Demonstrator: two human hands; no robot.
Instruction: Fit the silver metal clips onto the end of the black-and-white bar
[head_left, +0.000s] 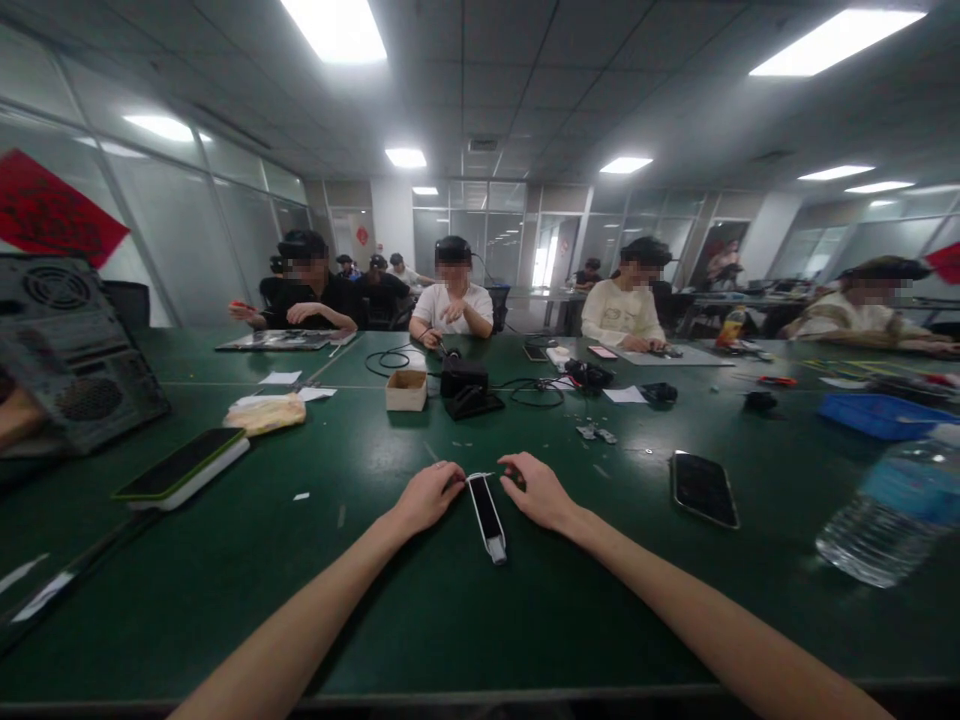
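Note:
On the green table in front of me lies a slim black bar-shaped object (486, 508) with a white cable (502, 515) running along both sides and a pale plug-like end toward me. At its far left corner, my left hand (433, 496) has its fingers curled together, with the fingertips against the white cable. My right hand (537, 488) is just to the right of the bar, its thumb and index finger apart and nothing visible between them. A thin end of the cable crosses the gap between the two hands.
A phone (703, 488) and a water bottle (885, 510) stand to my right, near a blue tray (885, 415). Left are a green-edged device (184, 465) and a computer case (79, 350). Ahead sit a small box (406, 392) and black gear (465, 380). Several people work opposite.

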